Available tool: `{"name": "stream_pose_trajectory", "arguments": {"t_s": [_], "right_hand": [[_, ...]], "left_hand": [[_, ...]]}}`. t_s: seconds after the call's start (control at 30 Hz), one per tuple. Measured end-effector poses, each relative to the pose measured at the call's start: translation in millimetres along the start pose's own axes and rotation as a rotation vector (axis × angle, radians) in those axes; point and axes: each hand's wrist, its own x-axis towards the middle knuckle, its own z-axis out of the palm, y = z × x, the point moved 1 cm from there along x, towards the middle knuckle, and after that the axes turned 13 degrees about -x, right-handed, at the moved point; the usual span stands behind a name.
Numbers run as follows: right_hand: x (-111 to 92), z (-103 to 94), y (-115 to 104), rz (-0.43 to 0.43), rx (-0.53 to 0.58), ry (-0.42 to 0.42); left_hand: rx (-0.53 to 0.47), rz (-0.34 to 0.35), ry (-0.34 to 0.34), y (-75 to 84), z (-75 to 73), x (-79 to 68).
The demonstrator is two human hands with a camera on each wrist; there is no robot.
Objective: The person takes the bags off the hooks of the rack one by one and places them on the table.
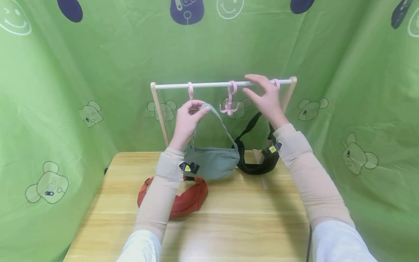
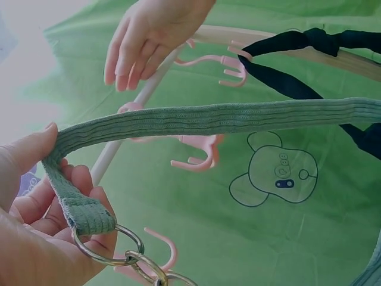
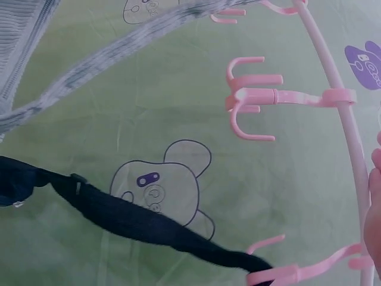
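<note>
Head view: A sage-green shoulder bag (image 1: 214, 162) hung over the tabletop (image 1: 232, 234) in front of a white rail (image 1: 209, 85), its ribbed strap (image 2: 196, 119) pinched between the thumb and fingers of a person's left hand (image 1: 188, 122). The right hand (image 1: 266, 98) was raised near the rail, fingers parted and holding nothing. Soft and probably light, the bag seemed likely to sag or swing; the strap, beside its metal ring (image 2: 107, 261), looked the surest hold.

No readable text (lettering (image 2: 283, 159) on the green curtain (image 1: 114, 54) too faint).
</note>
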Motion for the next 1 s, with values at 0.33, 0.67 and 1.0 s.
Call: {"name": "stream_pose_trajectory", "arguments": {"t_s": [0.33,0.67,1.0], "right_hand": [[-34.2,-4.6,16.1,0.084,0.336,0.072],[-75.6,4.8,37.4,0.154,0.353,0.018],[-108.3,30.7,50.2,0.164,0.309,-0.207]], "left_hand": [[-0.004,0.007,-0.007,4.5,1.6,-2.5],[-0.03,0.009,-0.013,2.3,2.3,-3.0],[-0.02,0.005,-0.016,2.6,2.1,-5.1]]}}
